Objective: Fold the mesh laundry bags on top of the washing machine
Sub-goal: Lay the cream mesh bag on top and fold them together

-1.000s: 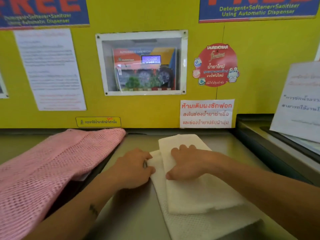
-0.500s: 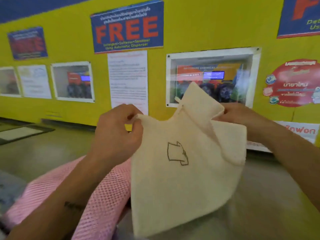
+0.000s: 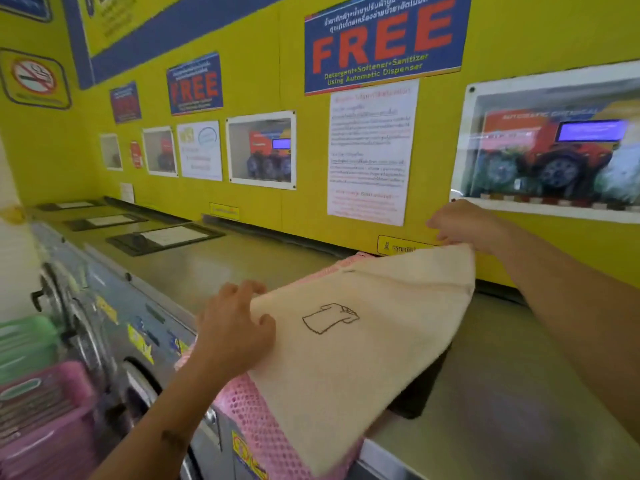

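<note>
A cream mesh laundry bag (image 3: pixel 363 358) with a drawn shirt outline is stretched flat over a pink mesh bag (image 3: pixel 263 431). The pink bag lies on the steel washing machine top (image 3: pixel 502 410) and hangs over its front edge. My left hand (image 3: pixel 235 327) grips the cream bag's near left edge, thumb on top. Close to the yellow wall, my right hand (image 3: pixel 460 221) pinches its far corner. Most of the pink bag is hidden under the cream one.
A yellow wall (image 3: pixel 301 168) with posters and dispenser windows stands right behind the machine tops. Dark lid panels (image 3: pixel 162 239) lie on the tops further left. Pink (image 3: pixel 45 420) and green (image 3: pixel 24 341) baskets sit low at the left, beside the washer doors.
The folded cream bag was lifted off the machine top, held up in both hands, then carried left and spread over the pink bag. The camera view has swung left.
</note>
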Motion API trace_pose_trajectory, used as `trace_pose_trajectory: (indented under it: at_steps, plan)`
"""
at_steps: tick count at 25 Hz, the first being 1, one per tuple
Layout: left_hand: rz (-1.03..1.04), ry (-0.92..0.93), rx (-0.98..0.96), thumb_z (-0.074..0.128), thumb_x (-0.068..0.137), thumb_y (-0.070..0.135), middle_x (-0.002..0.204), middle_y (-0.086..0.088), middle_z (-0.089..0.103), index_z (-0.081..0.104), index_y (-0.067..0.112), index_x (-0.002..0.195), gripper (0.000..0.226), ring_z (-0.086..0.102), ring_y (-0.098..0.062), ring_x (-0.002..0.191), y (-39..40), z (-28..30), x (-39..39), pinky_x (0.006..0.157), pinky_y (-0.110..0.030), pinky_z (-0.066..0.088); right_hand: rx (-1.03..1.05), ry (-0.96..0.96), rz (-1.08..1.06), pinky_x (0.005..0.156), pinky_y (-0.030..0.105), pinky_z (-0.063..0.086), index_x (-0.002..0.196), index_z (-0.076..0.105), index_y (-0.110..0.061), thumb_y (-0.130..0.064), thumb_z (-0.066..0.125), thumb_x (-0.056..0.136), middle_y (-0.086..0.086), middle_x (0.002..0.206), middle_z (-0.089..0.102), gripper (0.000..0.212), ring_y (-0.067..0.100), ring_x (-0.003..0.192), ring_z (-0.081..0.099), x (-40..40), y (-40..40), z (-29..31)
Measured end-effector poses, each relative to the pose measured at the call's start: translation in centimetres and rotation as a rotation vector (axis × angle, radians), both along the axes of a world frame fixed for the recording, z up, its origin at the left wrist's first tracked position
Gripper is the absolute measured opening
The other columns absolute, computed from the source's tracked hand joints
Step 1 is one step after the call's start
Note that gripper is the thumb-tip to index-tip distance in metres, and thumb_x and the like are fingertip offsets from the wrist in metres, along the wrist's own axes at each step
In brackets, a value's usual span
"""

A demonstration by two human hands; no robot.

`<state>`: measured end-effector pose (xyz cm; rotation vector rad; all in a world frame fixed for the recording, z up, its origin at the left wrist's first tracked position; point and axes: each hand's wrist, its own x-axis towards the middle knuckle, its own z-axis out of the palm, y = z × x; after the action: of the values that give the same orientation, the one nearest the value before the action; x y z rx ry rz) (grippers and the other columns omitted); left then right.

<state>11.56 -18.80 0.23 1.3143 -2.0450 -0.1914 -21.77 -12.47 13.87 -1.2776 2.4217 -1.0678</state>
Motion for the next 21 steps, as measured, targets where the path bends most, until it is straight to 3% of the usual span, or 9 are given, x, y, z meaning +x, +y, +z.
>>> trace_pose_trajectory:
  at_steps: [3,5,7,10,12,13,15,19,21]
  plan:
    - [-0.175,-0.210,0.060,0.040,0.080,0.045,0.138,0.011,0.043,0.049,0.041,0.129,0.050,0.039,-0.014,0.132,0.1,-1.2,0.2,0.117,-0.061,0.008,0.154,0.424,0.082,0.085,0.041,0.052,0.108,0.065,-0.011,-0.039,0.057,0.088,0.008,0.109,0.066,0.035,0.027,0.099,0.063,3.9,2.1,-1.0]
    - [-0.264,-0.236,0.083,0.033,0.081,0.045,0.140,0.015,0.044,0.050,0.040,0.131,0.053,0.038,-0.009,0.132,0.0,-0.9,0.2,0.117,-0.060,0.008,0.376,0.440,0.273,0.094,0.039,0.047,0.120,0.058,-0.032,-0.053,0.058,0.084,-0.010,0.112,0.054,0.042,0.019,0.109,0.055,7.0,3.7,-3.0]
    - [-0.289,-0.247,0.096,0.032,0.080,0.045,0.137,0.014,0.048,0.053,0.040,0.128,0.053,0.042,-0.011,0.129,-0.3,-0.7,0.1,0.115,-0.056,0.020,0.615,0.408,0.421,0.096,0.036,0.043,0.122,0.053,-0.040,-0.054,0.056,0.085,-0.015,0.111,0.046,0.040,0.015,0.112,0.051,9.0,4.2,-6.0]
    - [-0.255,-0.192,0.108,0.043,0.083,0.046,0.117,0.013,0.055,0.062,0.039,0.113,0.036,0.052,-0.014,0.111,-1.0,-0.7,-0.1,0.108,-0.050,0.034,0.455,0.469,0.405,0.083,0.033,0.049,0.089,0.060,-0.032,-0.024,0.061,0.084,-0.012,0.100,0.055,0.009,0.012,0.094,0.055,9.0,3.1,-8.9]
    - [-0.255,-0.097,0.092,0.056,0.087,0.039,0.097,0.016,0.056,0.065,0.037,0.093,0.012,0.054,-0.010,0.093,-1.4,-0.6,-0.3,0.101,-0.047,0.041,0.382,0.463,0.371,0.083,0.037,0.052,0.077,0.059,-0.029,-0.015,0.059,0.080,-0.011,0.093,0.061,0.014,0.013,0.090,0.058,8.8,3.1,-9.0]
    - [-0.264,-0.054,0.073,0.060,0.087,0.034,0.089,0.017,0.056,0.063,0.036,0.084,0.005,0.054,-0.008,0.086,-1.5,-0.5,-0.3,0.096,-0.046,0.044,0.374,0.476,0.365,0.082,0.038,0.052,0.076,0.060,-0.028,-0.013,0.058,0.079,-0.011,0.092,0.061,0.015,0.013,0.088,0.058,8.9,3.2,-9.1]
    - [-0.271,-0.025,0.004,0.061,0.086,0.025,0.078,0.017,0.055,0.060,0.033,0.074,0.015,0.051,-0.004,0.075,-1.5,-0.6,-0.3,0.090,-0.043,0.047,0.380,0.524,0.361,0.078,0.040,0.052,0.075,0.058,-0.027,-0.010,0.053,0.078,-0.011,0.090,0.060,0.018,0.013,0.084,0.056,9.3,3.3,-9.4]
    - [-0.185,-0.030,-0.276,0.056,0.086,0.022,0.074,0.011,0.055,0.060,0.024,0.074,0.012,0.052,-0.012,0.070,-1.7,0.2,0.0,0.084,-0.039,0.043,0.232,0.608,0.310,0.072,0.040,0.049,0.071,0.052,-0.025,-0.008,0.045,0.081,-0.007,0.085,0.059,0.021,0.018,0.081,0.055,9.7,2.3,-8.1]
    - [-0.152,-0.094,-0.276,0.054,0.086,0.025,0.077,0.011,0.056,0.061,0.026,0.077,0.011,0.054,-0.012,0.074,-2.0,1.0,0.7,0.086,-0.038,0.042,0.226,0.595,0.335,0.074,0.040,0.050,0.073,0.055,-0.024,-0.009,0.048,0.083,-0.005,0.087,0.061,0.019,0.019,0.083,0.057,9.8,1.6,-7.2]
